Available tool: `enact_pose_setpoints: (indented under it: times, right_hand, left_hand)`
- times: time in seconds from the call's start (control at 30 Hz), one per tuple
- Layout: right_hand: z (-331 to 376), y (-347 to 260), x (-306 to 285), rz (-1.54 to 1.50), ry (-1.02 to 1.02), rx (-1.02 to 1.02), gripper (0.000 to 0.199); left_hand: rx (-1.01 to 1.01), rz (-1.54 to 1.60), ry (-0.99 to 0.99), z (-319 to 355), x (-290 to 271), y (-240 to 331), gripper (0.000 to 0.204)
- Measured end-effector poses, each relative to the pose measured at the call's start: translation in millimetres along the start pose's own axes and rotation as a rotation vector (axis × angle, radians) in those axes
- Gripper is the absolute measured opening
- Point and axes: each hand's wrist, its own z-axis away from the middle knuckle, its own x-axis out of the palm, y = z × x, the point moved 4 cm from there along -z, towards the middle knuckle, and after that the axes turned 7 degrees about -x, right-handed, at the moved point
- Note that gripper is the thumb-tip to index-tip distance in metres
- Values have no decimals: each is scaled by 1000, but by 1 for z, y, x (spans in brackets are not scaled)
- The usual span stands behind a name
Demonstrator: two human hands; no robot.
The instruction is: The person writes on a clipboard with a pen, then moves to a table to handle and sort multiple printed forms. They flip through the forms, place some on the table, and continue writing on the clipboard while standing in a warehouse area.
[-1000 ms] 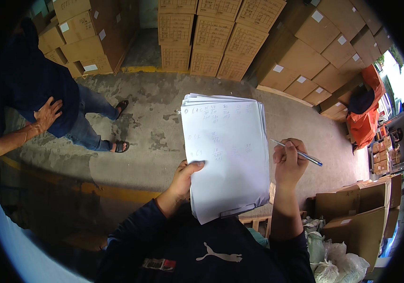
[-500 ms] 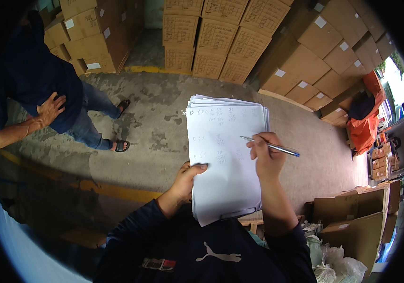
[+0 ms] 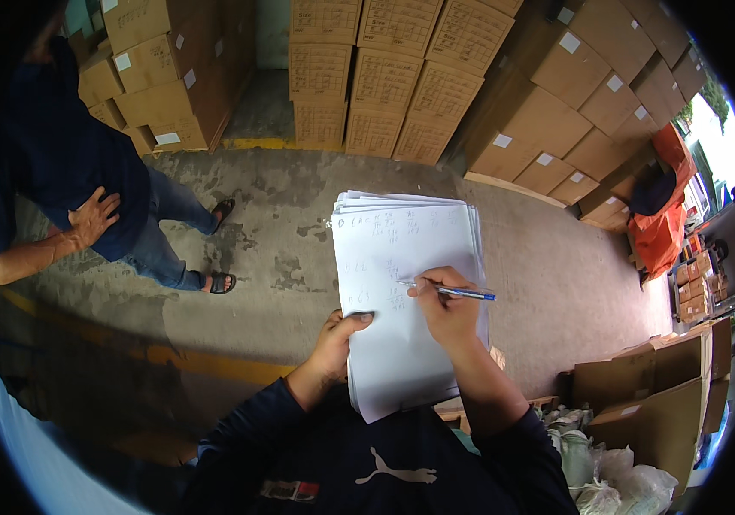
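Head view: left hand pinches papers; right hand pinches a pen; cardboard boxes stand beyond, a co-worker leftward.

This looks like a warehouse or loading bay: brown cardboard cartons stand stacked in columns, a bank of white-labelled boxes rises to the right, the stained concrete floor carries yellow painted lines, and daylight enters through an opening at far right.
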Motion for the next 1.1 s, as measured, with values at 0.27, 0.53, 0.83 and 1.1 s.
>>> enact_pose_setpoints:
  times: [0.27, 0.53, 0.83, 1.1]
  right_hand:
    - [7, 4, -1, -15, 28, -9, 3]
    - [8, 2, -1, -16, 60, -17, 3]
    - [9, 3, -1, 4, 35, 3, 1]
    - [7, -4, 1, 133, -16, -53, 1]
  left_hand:
    - [2, -17, -29, -2, -3, -4, 44]
    - [-3, -19, -28, -1, -3, -5, 46]
    - [-2, -4, -13, -1, -2, -7, 43]
    - [22, -16, -32, -2, -3, -7, 39]
